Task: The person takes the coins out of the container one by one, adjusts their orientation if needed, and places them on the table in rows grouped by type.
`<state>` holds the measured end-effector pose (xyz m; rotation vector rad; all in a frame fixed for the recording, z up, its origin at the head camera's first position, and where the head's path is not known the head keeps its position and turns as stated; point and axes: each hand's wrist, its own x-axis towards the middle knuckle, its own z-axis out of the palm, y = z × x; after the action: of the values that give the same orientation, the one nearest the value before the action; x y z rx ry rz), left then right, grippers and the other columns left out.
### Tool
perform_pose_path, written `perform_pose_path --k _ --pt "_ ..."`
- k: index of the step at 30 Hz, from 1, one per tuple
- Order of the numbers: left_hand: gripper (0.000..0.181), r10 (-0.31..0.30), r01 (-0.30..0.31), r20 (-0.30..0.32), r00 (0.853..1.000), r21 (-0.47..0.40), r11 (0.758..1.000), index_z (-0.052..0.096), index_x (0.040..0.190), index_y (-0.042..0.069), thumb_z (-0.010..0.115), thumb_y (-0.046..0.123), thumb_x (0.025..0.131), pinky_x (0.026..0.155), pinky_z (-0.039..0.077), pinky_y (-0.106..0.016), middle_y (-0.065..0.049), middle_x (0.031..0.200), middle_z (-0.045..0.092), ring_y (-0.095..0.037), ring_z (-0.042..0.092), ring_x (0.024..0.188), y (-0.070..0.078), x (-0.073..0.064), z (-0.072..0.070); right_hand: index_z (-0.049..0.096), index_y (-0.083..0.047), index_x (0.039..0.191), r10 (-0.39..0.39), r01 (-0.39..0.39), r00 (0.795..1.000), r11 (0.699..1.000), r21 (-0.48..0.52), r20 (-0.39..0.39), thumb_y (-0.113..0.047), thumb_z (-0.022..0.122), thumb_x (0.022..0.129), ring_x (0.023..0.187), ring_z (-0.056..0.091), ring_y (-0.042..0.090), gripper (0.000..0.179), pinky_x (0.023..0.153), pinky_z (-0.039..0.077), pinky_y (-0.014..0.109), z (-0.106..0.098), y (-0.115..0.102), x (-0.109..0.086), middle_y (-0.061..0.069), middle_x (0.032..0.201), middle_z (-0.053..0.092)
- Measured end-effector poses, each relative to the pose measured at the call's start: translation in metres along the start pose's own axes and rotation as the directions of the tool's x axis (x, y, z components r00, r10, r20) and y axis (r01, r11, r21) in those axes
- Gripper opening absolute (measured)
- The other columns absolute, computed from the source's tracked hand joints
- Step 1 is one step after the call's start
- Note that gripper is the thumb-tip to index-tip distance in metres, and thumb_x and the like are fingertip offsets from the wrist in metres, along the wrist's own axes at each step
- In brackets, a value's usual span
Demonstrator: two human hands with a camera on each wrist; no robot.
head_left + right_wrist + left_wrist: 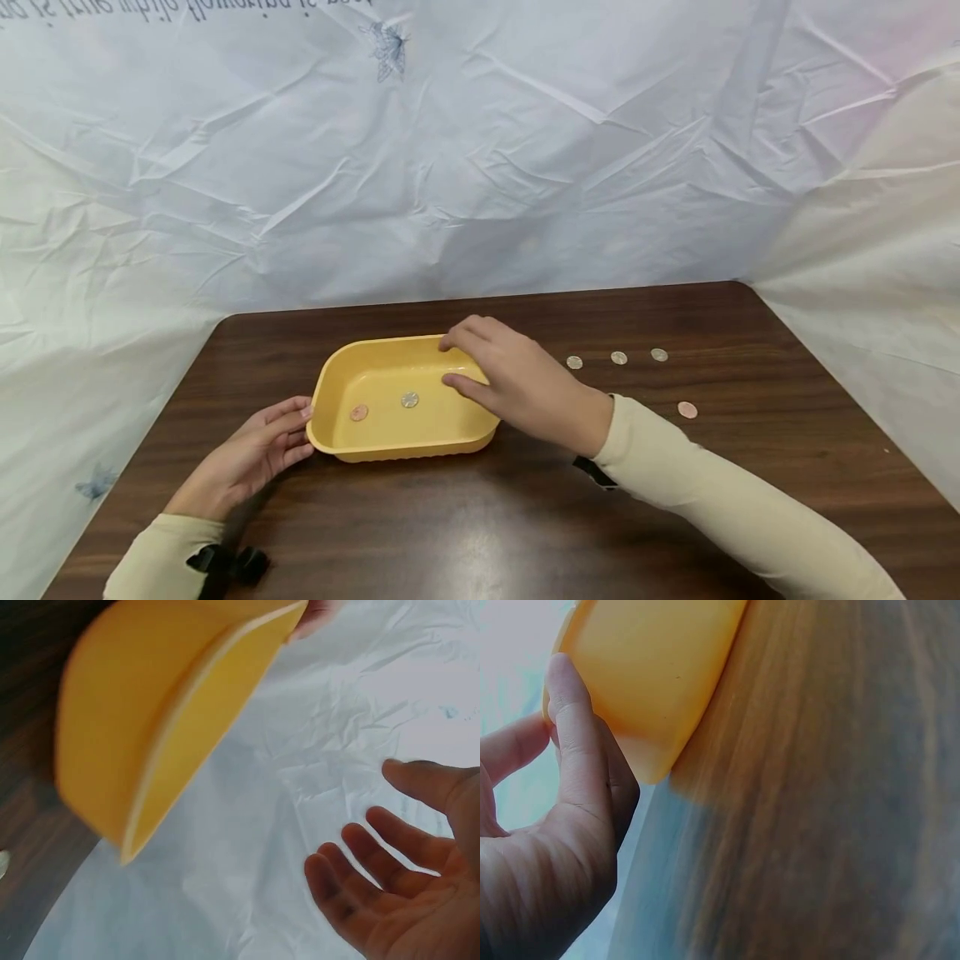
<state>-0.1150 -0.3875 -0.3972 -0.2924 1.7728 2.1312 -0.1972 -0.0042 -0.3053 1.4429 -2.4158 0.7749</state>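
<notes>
A yellow plastic basin (405, 454) sits on the table, with a copper-coloured coin (359, 412) and a silvery coin (409, 400) lying on its bottom. At the basin's left end my left hand (258, 454) pinches the rim between thumb and fingers, as the left wrist view also shows with the hand (570, 795) at the basin's edge (652, 675). Over the basin's right end hovers my right hand (525, 379), thumb and fingers spread apart. In the right wrist view this hand (397, 877) holds nothing and is apart from the basin wall (127, 712).
Right of the basin, three silvery coins, a left one (574, 362), a middle one (618, 357) and a right one (659, 354), lie in a row on the dark wooden table (480, 533). Nearer lies a copper-coloured coin (687, 410). White cloth (480, 167) hangs behind and beside the table.
</notes>
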Motion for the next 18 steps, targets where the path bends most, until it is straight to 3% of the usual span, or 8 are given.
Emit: perform_pose_path --k 5,11,18 --pt "0.013 0.004 -0.004 0.003 1.0 -0.005 1.0 0.062 0.121 0.016 0.052 0.015 0.113 0.083 0.062 -0.025 0.0 0.108 0.069 -0.012 0.07 0.096 -0.001 -0.004 0.0 0.068 -0.009 0.128 0.024 -0.022 0.987 1.0 -0.016 0.16 -0.025 0.076 0.101 0.121 0.059 0.021 0.033 0.092 0.056 0.033 0.008 -0.013 0.02 0.004 0.128 0.063" --pt "0.012 -0.005 0.005 -0.01 1.0 -0.011 1.0 0.063 0.12 0.017 0.053 0.015 0.113 0.084 0.062 -0.025 0.0 0.108 0.069 -0.012 0.07 0.096 -0.002 -0.006 0.002 0.066 -0.011 0.135 0.025 -0.018 0.968 0.999 -0.029 0.249 -0.025 0.075 0.101 0.118 0.061 0.019 0.038 0.093 0.054 0.028 0.028 -0.026 0.04 0.004 0.133 0.063" --pt "0.011 -0.01 0.01 -0.016 1.0 -0.014 1.0 0.063 0.119 0.018 0.054 0.015 0.112 0.083 0.063 -0.025 0.0 0.107 0.069 -0.012 0.07 0.094 -0.001 -0.006 0.006 0.066 -0.014 0.136 0.02 -0.006 0.929 0.999 -0.039 0.371 -0.023 0.076 0.101 0.118 0.062 0.014 0.037 0.095 0.053 0.022 0.062 -0.037 0.053 0.0 0.13 0.064"
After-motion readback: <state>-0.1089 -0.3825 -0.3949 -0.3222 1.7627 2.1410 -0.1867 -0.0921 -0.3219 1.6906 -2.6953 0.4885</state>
